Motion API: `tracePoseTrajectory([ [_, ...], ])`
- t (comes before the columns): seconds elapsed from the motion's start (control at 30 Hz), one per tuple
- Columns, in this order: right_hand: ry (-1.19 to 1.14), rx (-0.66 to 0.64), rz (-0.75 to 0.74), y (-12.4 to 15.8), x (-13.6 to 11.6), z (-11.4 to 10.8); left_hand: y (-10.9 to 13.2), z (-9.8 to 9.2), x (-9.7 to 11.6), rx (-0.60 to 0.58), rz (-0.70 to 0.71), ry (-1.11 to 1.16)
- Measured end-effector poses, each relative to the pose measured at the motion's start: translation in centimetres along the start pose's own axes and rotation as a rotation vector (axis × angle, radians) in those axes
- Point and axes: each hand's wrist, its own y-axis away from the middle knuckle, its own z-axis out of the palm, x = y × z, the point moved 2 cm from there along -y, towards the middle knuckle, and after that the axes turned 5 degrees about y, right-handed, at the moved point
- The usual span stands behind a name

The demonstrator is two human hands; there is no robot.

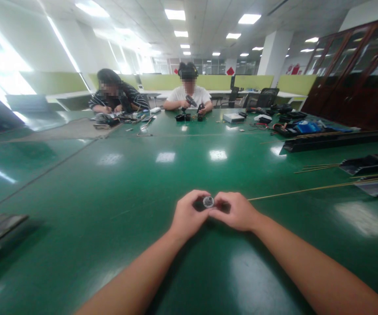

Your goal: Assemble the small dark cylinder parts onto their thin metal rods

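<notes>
Between my two hands is a small round piece (209, 201), clear or silvery at its rim with a darker grey centre. Its exact kind is too small to tell. My left hand (189, 215) curls round it from the left, thumb and fingers closed on its edge. From the right, the fingertips of my right hand (236, 211) pinch its other side. Both hands are just above the green table (136, 183). A thin brass-coloured rod (294, 191) runs off to the right from behind my right hand; whether it touches the hand is hidden.
Dark metal channels (333, 141) with more thin rods lie at the right. Further back are a white box (233, 118), a blue item (307, 127) and tools. Two people sit across the table, one holding a power drill (190, 101). A flat board (1, 232) juts in at left.
</notes>
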Motion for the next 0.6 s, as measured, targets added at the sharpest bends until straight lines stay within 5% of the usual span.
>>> tracePoseTrajectory([
  [0.6, -0.109, -0.031, -0.032, -0.13, 0.25, -0.39, -0.12, 0.2, -0.14, -0.029, -0.047, 0.022],
])
